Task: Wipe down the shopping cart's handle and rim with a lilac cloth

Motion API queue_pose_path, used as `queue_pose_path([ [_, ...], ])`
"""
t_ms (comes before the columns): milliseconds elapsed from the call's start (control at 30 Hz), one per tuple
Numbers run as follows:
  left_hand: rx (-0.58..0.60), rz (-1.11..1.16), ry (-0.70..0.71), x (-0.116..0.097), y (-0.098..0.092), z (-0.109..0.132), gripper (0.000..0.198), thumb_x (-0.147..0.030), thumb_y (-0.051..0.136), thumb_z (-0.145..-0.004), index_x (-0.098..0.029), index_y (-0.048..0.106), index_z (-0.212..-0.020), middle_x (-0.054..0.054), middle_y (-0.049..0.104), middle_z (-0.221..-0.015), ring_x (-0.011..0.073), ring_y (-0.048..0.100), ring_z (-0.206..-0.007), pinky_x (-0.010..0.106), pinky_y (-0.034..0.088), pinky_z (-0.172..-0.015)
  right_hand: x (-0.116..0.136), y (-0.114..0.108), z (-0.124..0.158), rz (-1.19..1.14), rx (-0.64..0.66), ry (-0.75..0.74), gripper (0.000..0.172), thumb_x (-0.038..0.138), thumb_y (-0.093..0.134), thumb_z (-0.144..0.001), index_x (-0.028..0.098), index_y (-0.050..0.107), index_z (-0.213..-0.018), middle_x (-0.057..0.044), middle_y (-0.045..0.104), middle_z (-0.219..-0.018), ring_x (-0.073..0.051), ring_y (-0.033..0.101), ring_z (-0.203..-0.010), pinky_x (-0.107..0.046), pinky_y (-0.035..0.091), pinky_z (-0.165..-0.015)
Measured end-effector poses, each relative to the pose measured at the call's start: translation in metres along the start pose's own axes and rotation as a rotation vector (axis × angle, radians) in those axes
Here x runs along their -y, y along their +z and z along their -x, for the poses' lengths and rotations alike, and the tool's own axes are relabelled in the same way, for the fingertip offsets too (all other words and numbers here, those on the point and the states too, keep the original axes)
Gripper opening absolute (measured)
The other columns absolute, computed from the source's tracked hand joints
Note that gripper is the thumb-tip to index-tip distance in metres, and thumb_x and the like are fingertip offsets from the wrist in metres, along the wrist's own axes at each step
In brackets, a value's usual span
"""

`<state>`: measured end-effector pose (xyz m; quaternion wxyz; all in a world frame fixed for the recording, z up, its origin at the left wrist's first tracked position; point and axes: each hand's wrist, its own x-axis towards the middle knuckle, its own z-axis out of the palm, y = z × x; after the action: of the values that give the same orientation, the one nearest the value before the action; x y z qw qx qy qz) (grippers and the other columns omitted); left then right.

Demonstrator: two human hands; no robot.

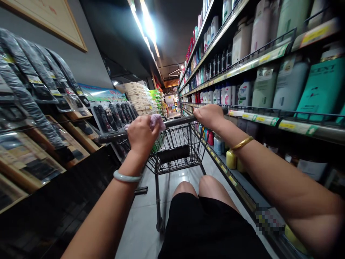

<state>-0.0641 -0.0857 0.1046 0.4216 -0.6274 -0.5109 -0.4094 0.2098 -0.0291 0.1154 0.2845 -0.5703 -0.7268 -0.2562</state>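
A black wire shopping cart (pixel 175 144) stands in front of me, its dark handlebar (pixel 179 121) running across at waist height. My left hand (pixel 140 132) is closed around the bar's left part, with a crumpled light purple cloth (pixel 157 122) pinched in the same grip. A pale bangle circles that wrist. Toward the right end, my right hand (pixel 209 114) wraps over the bar, its wrist wearing a gold bracelet. Through the wires the cart's basket shows a dark panel at its near side; something green shows along its left side.
Shelves of shampoo and lotion bottles (pixel 318 88) line the right side closely. At left, belts (pixel 40 82) hang above boxed goods (pixel 29 158) on a dark stand. Stacked cartons (pixel 137 97) stand farther along the aisle. Grey tiles (pixel 145 212) cover the floor.
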Motion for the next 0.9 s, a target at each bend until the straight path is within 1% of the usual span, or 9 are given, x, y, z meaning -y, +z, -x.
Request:
queue_pose_path([
  [133,0.093,-0.038,-0.057,-0.021,0.005,-0.012,0.025,-0.047,0.064,-0.09,-0.022,0.065,-0.086,0.009,0.068,-0.085,0.024,0.056,-0.071,0.035,0.026,-0.061,0.033,-0.012,-0.007,-0.036,0.056,-0.011,0.052,0.037,0.035,-0.1,0.014,0.081,-0.1,-0.019,0.078,-0.106,-0.03,0.067,-0.095,-0.038,0.033,-0.072],
  [233,0.156,-0.016,-0.086,-0.03,0.009,-0.017,0.025,-0.048,0.064,-0.088,-0.023,0.065,-0.085,0.008,0.068,-0.083,0.0237,0.056,-0.07,0.035,0.026,-0.06,0.063,-0.009,-0.007,-0.156,0.036,-0.017,0.057,0.043,0.031,-0.102,0.017,0.082,-0.102,-0.017,0.079,-0.107,-0.026,0.067,-0.091,-0.037,0.033,-0.071],
  [300,0.137,0.011,-0.053,-0.03,0.01,-0.013,0.025,-0.047,0.064,-0.089,-0.023,0.064,-0.084,0.007,0.067,-0.084,0.0234,0.057,-0.072,0.035,0.029,-0.061,0.074,-0.001,-0.005,-0.178,-0.005,-0.025,0.061,0.045,0.027,-0.104,0.018,0.082,-0.101,-0.016,0.079,-0.104,-0.025,0.067,-0.086,-0.035,0.03,-0.068],
  [467,0.01,0.102,0.133,0.0,0.002,0.009,0.019,-0.042,0.064,-0.091,-0.023,0.065,-0.094,0.007,0.067,-0.091,0.0236,0.059,-0.085,0.036,0.039,-0.074,0.068,0.012,0.004,-0.141,-0.131,-0.085,0.069,0.046,0.02,-0.105,0.017,0.081,-0.095,-0.015,0.079,-0.093,-0.022,0.066,-0.078,-0.033,0.023,-0.065],
  [567,-0.088,0.123,-0.032,0.026,-0.01,0.016,0.019,-0.04,0.065,-0.089,-0.024,0.059,-0.081,0.005,0.063,-0.083,0.0222,0.055,-0.079,0.036,0.037,-0.071,0.062,0.013,0.007,-0.138,-0.176,-0.076,0.069,0.047,0.021,-0.104,0.017,0.081,-0.094,-0.014,0.079,-0.089,-0.022,0.064,-0.075,-0.034,0.022,-0.065],
  [633,-0.172,0.121,-0.184,0.031,-0.015,0.019,0.025,-0.037,0.064,-0.088,-0.024,0.051,-0.072,0.003,0.058,-0.075,0.0214,0.052,-0.074,0.037,0.036,-0.069,0.06,0.014,0.008,-0.142,-0.204,-0.058,0.068,0.046,0.021,-0.104,0.016,0.081,-0.093,-0.014,0.078,-0.087,-0.022,0.062,-0.073,-0.034,0.022,-0.065],
  [733,-0.202,0.134,-0.201,0.007,-0.012,0.026,0.025,-0.035,0.066,-0.086,-0.024,0.05,-0.071,0.003,0.059,-0.078,0.0224,0.054,-0.08,0.038,0.04,-0.077,0.061,0.016,0.01,-0.142,-0.235,-0.026,0.068,0.044,0.02,-0.103,0.015,0.082,-0.093,-0.015,0.077,-0.085,-0.023,0.061,-0.072,-0.036,0.023,-0.066],
  [833,-0.126,0.169,-0.025,-0.028,-0.003,0.03,0.017,-0.04,0.067,-0.087,-0.024,0.061,-0.086,0.007,0.068,-0.099,0.0259,0.059,-0.1,0.043,0.042,-0.095,0.061,0.016,0.01,-0.128,-0.224,-0.028,0.07,0.044,0.018,-0.103,0.015,0.081,-0.096,-0.016,0.077,-0.086,-0.024,0.061,-0.073,-0.037,0.026,-0.068],
  [900,-0.058,0.188,0.066,-0.036,-0.001,0.03,0.02,-0.043,0.066,-0.09,-0.025,0.064,-0.095,0.008,0.069,-0.11,0.0273,0.059,-0.11,0.045,0.041,-0.102,0.059,0.014,0.01,-0.119,-0.204,-0.053,0.072,0.045,0.015,-0.104,0.015,0.081,-0.098,-0.016,0.077,-0.087,-0.025,0.062,-0.075,-0.037,0.027,-0.069],
])
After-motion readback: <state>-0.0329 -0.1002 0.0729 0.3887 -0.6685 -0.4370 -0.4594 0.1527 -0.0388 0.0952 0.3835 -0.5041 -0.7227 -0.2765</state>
